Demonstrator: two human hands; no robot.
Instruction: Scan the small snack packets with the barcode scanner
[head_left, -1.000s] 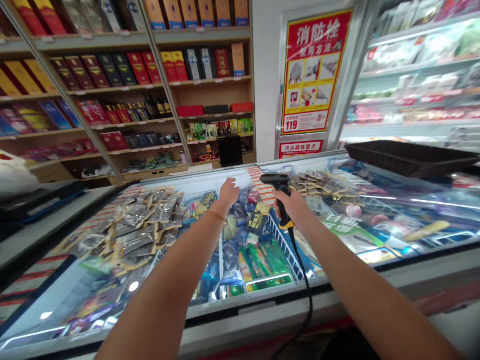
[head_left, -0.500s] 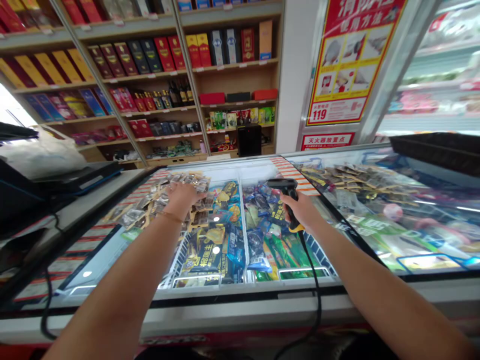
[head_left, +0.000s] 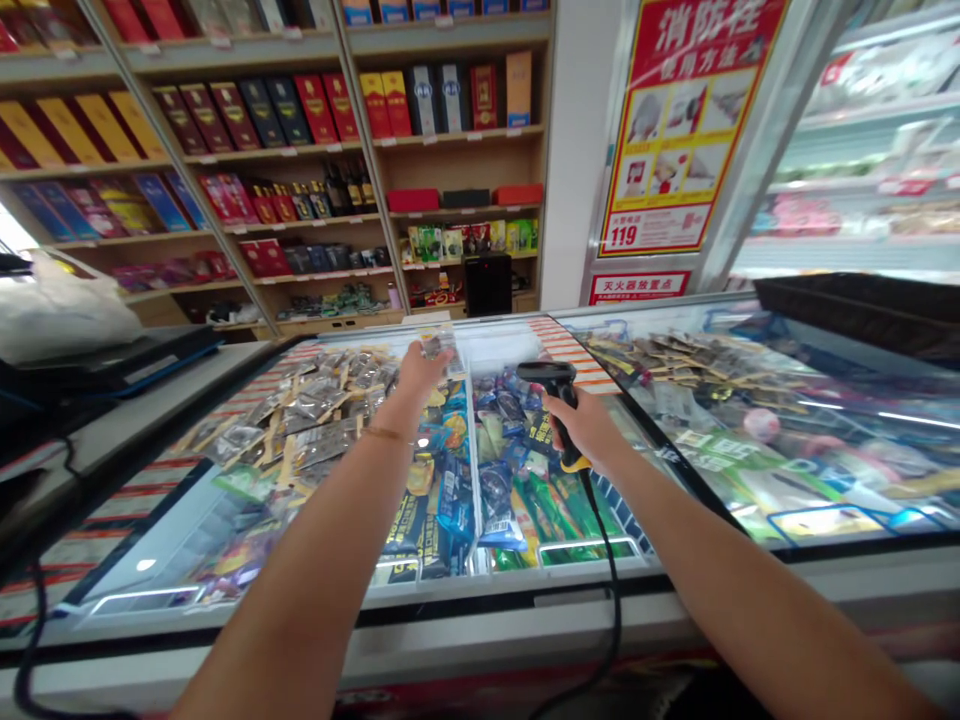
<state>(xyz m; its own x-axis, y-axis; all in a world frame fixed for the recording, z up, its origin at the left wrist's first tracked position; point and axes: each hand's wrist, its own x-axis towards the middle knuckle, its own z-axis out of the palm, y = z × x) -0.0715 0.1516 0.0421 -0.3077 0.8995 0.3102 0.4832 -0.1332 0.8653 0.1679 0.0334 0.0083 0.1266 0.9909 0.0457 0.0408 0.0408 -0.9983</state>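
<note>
My left hand (head_left: 427, 368) is closed on a small clear packet (head_left: 441, 343), held up near the freezer's back edge. What is inside the packet is too small to make out. A spread of similar small packets (head_left: 315, 395) lies on the glass to the left of that hand. My right hand (head_left: 581, 425) grips a black handheld barcode scanner (head_left: 551, 374) with a yellow tip at the handle's base. The scanner's head points left, towards the packet, and its cord hangs over the freezer's front edge.
The chest freezer (head_left: 517, 610) holds bagged frozen goods (head_left: 450, 500) in wire baskets. More packets (head_left: 697, 360) and a black tray (head_left: 862, 315) lie on the right side. At left stand a white plastic bag (head_left: 60, 305) and dark equipment (head_left: 142, 365). Shelves of boxes (head_left: 315, 110) stand behind.
My left hand has lifted off the packet pile and moved right with a packet, closer to the scanner. The view has shifted slightly to the right; the right hand keeps its grip.
</note>
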